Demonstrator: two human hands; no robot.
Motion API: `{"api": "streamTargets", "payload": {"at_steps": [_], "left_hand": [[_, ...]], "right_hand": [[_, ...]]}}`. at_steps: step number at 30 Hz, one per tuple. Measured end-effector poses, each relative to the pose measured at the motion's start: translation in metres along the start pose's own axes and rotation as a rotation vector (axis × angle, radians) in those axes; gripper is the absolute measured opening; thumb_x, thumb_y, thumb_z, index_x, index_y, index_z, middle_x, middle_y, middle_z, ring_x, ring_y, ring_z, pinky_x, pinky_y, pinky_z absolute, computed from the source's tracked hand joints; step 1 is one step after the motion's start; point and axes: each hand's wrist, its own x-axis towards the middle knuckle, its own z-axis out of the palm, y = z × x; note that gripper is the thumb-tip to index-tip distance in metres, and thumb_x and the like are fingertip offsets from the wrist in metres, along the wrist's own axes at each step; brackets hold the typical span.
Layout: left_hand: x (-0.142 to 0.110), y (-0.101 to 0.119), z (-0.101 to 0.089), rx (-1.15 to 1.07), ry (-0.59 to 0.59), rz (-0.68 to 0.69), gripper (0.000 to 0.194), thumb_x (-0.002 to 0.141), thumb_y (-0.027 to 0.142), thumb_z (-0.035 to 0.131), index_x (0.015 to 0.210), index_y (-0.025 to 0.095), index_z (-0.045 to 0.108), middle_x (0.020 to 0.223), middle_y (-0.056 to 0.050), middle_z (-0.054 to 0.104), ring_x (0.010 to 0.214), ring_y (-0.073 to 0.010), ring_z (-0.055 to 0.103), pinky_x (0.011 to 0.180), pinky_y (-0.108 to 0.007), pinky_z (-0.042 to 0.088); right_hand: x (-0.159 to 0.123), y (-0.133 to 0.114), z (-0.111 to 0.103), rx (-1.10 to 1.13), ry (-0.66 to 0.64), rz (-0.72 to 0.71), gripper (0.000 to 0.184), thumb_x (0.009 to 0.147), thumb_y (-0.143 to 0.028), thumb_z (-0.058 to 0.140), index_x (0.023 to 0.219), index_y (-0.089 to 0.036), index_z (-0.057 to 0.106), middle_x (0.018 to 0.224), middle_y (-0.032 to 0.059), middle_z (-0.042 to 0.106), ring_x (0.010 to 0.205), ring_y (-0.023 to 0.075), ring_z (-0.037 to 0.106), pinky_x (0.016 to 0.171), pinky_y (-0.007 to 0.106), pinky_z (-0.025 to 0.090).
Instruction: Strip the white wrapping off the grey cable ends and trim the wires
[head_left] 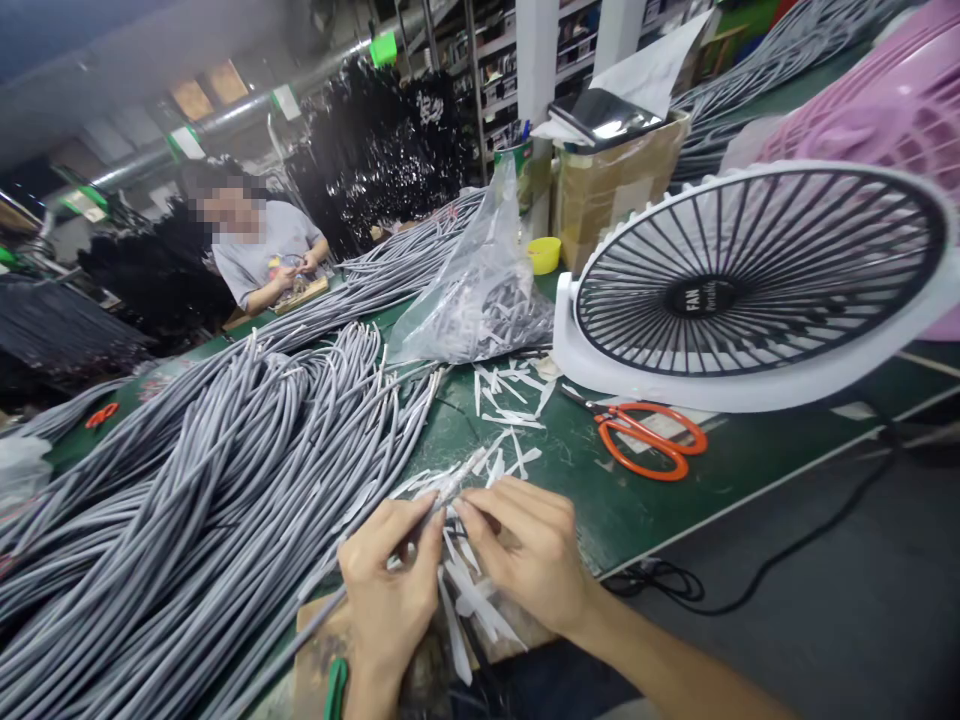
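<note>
My left hand [394, 575] and my right hand [532, 545] meet fingertip to fingertip over the table's near edge, both closed in a pinch. A grey cable [311, 630] runs in under my left hand, whose fingers grip its end. What my right thumb and forefinger pinch at that end is too small to make out. White strips [476, 600] lie just below and between the hands, and more white scraps [514, 395] are scattered beyond them. To the left spreads a large bundle of grey cables [202, 470]. Orange-handled scissors [649, 440] rest to the right.
A white fan [750, 290] stands at the right, before a pink basket [862, 110]. Behind the scraps sits a clear bag [480, 310] of grey pieces, near a cardboard box [611, 190]. A green-handled tool [336, 690] lies close by. Across the table a person [274, 245] works.
</note>
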Motion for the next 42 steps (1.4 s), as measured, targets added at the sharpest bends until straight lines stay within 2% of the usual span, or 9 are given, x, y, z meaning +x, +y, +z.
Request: {"api": "streamTargets", "payload": {"at_steps": [9, 14, 22, 32, 42], "left_hand": [[-0.0018, 0.0009, 0.0, 0.012, 0.027, 0.048, 0.012, 0.08, 0.011, 0.061, 0.087, 0.015, 0.07, 0.066, 0.0, 0.065, 0.052, -0.0089, 0.057, 0.052, -0.017, 0.047], [-0.0018, -0.0008, 0.0008, 0.008, -0.012, 0.014, 0.014, 0.08, 0.011, 0.06, 0.089, 0.016, 0.071, 0.068, -0.001, 0.067, 0.053, -0.0098, 0.058, 0.054, -0.018, 0.047], [0.0007, 0.0022, 0.002, -0.021, -0.082, -0.036, 0.01, 0.08, 0.014, 0.061, 0.081, 0.016, 0.071, 0.063, -0.001, 0.067, 0.051, -0.0108, 0.06, 0.051, -0.019, 0.047], [-0.0008, 0.0022, 0.0008, -0.012, -0.064, -0.07, 0.01, 0.081, 0.016, 0.06, 0.082, 0.015, 0.07, 0.061, -0.001, 0.066, 0.051, -0.0105, 0.06, 0.052, -0.019, 0.046], [0.0002, 0.004, 0.0011, 0.025, -0.091, -0.001, 0.01, 0.08, 0.014, 0.06, 0.081, 0.013, 0.07, 0.056, 0.0, 0.062, 0.047, -0.0092, 0.055, 0.047, -0.018, 0.044]], "right_hand": [[-0.0011, 0.0022, 0.0001, -0.013, -0.006, 0.02, 0.023, 0.089, -0.015, 0.051, 0.068, -0.015, 0.061, 0.056, 0.0022, 0.061, 0.049, 0.0117, 0.051, 0.052, 0.024, 0.039], [0.0006, 0.0012, 0.0007, -0.033, -0.035, -0.005, 0.025, 0.089, -0.014, 0.05, 0.067, -0.015, 0.061, 0.054, 0.0009, 0.058, 0.048, 0.0112, 0.048, 0.051, 0.024, 0.037], [-0.0016, 0.0015, -0.0013, 0.012, -0.066, 0.063, 0.024, 0.089, -0.016, 0.05, 0.066, -0.017, 0.06, 0.053, -0.0007, 0.057, 0.046, 0.0108, 0.05, 0.05, 0.023, 0.037], [-0.0001, 0.0004, -0.0011, 0.035, -0.061, 0.069, 0.023, 0.087, -0.015, 0.051, 0.066, -0.016, 0.059, 0.052, -0.0003, 0.056, 0.046, 0.011, 0.049, 0.05, 0.022, 0.037], [-0.0019, 0.0024, -0.0023, 0.025, -0.091, 0.061, 0.024, 0.087, -0.014, 0.051, 0.066, -0.016, 0.06, 0.052, -0.0005, 0.055, 0.047, 0.0109, 0.048, 0.05, 0.023, 0.036]]}}
